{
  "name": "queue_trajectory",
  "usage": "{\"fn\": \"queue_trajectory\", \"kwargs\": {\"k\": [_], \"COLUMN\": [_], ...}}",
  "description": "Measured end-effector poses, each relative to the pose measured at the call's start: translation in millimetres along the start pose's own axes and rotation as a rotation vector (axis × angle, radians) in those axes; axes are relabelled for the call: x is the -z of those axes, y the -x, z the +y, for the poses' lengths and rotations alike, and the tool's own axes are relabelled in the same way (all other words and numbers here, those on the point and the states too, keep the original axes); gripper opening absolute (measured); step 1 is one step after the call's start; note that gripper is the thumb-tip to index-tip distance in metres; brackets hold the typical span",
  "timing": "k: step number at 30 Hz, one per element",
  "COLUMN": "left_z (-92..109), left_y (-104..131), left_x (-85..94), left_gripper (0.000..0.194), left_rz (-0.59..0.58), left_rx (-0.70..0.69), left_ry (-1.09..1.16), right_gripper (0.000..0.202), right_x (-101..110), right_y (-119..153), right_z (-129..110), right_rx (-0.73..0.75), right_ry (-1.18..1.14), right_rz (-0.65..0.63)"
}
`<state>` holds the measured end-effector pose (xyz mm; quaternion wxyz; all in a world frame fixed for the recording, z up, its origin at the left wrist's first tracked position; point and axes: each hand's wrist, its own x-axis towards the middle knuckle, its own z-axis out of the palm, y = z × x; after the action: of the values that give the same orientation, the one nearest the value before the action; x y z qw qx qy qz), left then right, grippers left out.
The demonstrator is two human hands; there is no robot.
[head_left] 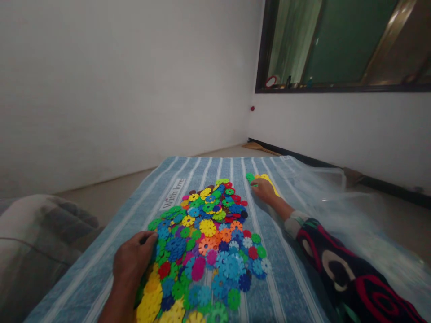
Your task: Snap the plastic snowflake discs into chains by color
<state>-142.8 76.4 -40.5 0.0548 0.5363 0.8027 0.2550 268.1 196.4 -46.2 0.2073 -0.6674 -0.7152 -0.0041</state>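
Note:
A heap of colourful notched plastic discs (208,228) spreads over the striped blue cloth (131,211), with yellow ones (150,294) gathered at its near left. My left hand (133,258) rests at the heap's left edge. Its fingers are curled together, and whatever they may hold is hidden. Beyond the heap on the right, my right hand (264,190) reaches to a small separate group of discs. Its fingers are bent close to a green disc (250,177), and yellow discs (271,181) lie just behind the hand. I cannot see what sits between those fingertips.
Clear plastic containers or bags (330,179) lie along the cloth's right side, partly blurred. Grey fabric (40,242) is at the left. White walls (134,80) and a dark-framed window (336,45) stand behind. A brown, broom-like object (257,146) lies near the corner.

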Motion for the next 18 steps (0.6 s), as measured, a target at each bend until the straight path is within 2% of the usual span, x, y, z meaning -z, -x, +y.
{"fn": "queue_trajectory", "kwargs": {"k": [5, 10, 18], "left_z": [4, 5, 7], "left_y": [2, 3, 5], "left_x": [-4.1, -10.5, -14.8], "left_gripper": [0.025, 0.023, 0.027], "left_rz": [0.004, 0.014, 0.002], "left_rx": [0.013, -0.034, -0.044], "left_ry": [0.022, 0.080, 0.151], "right_gripper": [0.020, 0.014, 0.014], "right_x": [-7, -6, 7], "right_y": [59, 117, 172], "right_z": [-38, -68, -104], "right_rx": [0.231, 0.450, 0.633], "right_ry": [-0.135, -0.301, -0.446], "right_rz": [0.030, 0.058, 0.039]}}
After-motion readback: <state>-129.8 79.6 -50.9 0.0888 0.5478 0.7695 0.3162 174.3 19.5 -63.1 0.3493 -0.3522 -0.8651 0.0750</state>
